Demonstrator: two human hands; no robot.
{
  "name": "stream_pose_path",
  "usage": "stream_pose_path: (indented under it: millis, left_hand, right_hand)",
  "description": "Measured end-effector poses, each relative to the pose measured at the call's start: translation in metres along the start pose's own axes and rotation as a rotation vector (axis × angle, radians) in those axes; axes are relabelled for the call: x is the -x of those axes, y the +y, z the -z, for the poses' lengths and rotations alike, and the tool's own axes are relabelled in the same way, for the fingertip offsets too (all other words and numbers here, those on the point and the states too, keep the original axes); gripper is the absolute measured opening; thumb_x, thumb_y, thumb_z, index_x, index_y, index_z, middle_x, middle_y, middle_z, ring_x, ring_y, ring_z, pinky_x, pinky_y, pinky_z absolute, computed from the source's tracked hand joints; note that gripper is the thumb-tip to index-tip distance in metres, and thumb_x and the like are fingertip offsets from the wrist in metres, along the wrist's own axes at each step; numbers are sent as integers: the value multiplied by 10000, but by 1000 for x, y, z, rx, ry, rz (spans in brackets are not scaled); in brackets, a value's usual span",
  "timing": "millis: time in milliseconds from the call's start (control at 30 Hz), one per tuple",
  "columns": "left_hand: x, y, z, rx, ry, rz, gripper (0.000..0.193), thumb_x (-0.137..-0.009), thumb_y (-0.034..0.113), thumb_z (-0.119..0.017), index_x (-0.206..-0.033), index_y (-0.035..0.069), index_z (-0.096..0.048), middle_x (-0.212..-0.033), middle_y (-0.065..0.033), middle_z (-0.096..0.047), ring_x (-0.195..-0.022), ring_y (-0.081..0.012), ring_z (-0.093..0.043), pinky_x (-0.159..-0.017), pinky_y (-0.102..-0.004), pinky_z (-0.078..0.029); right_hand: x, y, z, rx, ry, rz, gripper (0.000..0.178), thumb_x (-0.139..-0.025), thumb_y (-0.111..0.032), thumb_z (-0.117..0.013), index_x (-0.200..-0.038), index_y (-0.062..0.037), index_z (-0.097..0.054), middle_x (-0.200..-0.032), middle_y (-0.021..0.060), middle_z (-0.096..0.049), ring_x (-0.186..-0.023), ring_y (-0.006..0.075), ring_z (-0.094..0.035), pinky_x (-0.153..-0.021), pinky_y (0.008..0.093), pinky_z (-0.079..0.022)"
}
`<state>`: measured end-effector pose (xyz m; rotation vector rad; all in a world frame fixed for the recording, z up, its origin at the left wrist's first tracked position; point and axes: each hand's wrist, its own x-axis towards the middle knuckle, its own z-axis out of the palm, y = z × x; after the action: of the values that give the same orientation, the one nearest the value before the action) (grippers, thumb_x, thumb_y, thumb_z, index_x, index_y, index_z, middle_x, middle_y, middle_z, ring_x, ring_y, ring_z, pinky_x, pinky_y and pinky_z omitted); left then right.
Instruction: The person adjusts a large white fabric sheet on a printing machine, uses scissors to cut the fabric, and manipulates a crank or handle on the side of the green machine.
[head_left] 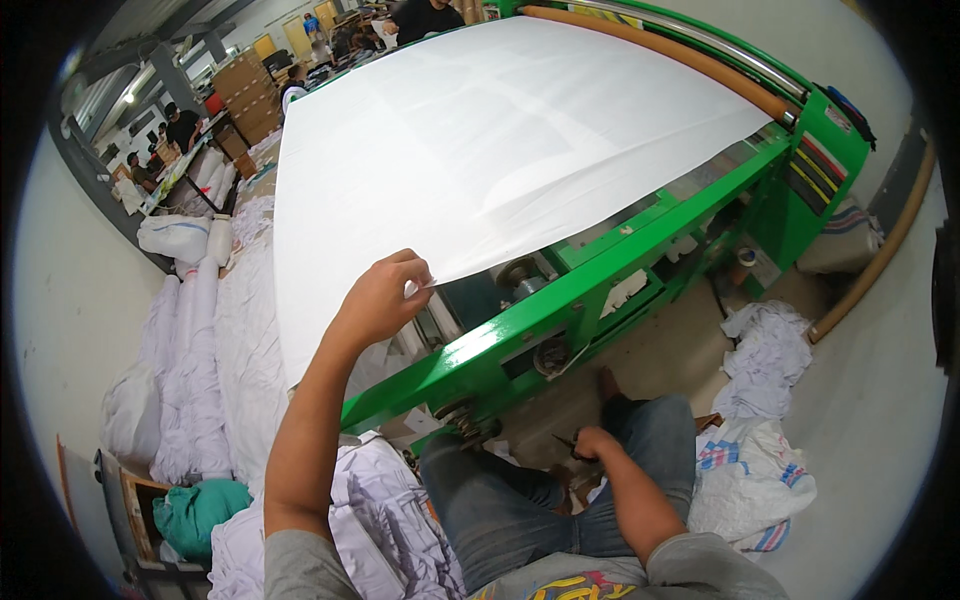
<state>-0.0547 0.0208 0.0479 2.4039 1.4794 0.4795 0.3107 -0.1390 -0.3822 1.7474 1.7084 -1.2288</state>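
Note:
A wide white sheet [420, 160], cloth or paper, lies stretched over a green-framed machine [480, 345]. At the sheet's near right edge my left hand [385, 292] is closed in a pinch, with thumb and fingertips on the margin. Down by my knees, my right hand [598, 443] is closed around a small dark tool [570, 446] that looks like scissors. The tool is well below the sheet and apart from it; its far end is hard to make out.
A brown roller [670, 55] spans the machine's far end. White cloth [375, 510] is heaped beside my legs, with long white rolls [190, 370] along the left wall. A white sack [750, 480] lies at right. Several people work at the back.

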Motion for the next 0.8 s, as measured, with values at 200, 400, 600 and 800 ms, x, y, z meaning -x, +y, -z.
stream_pose_path:
  millis: [200,400,600,800]
  left_hand:
    - [-2,2,-1,59,25,-32,156,-957,99,-715,-1083,14,-749,-1157,-142,-750,-1041,-305,-738,-900,-416,-620]
    - [-2,0,-5,27,-21,-10,198,-955,150,-758,-1108,25,-751,-1176,-138,-749,-1075,-320,-732,-937,-431,-611]
    - [0,9,-12,-111,-27,-13,429,-857,220,-864,-1254,119,-736,-1398,-132,-668,-1286,-351,-666,-1063,-480,-567]
    - [3,8,-21,-186,-32,-43,512,-864,174,-834,-1364,188,-727,-1462,-129,-640,-1335,-346,-646,-1084,-477,-570]
  right_hand:
    - [-34,15,-20,-22,-93,22,380,-965,-279,-697,-1221,-22,-809,-1235,220,-789,-1092,383,-769,-933,475,-591]
    - [-37,14,-27,87,-48,80,392,-1014,-293,-622,-1286,-68,-792,-1254,197,-787,-1089,380,-765,-959,482,-574]
    - [-32,14,-23,41,-57,50,403,-1014,-286,-580,-1289,-84,-796,-1273,181,-788,-1096,379,-762,-954,497,-568]
    - [-24,9,-29,82,-129,148,419,-1009,-336,-566,-1243,-100,-822,-1226,165,-806,-1066,359,-763,-927,486,-567]
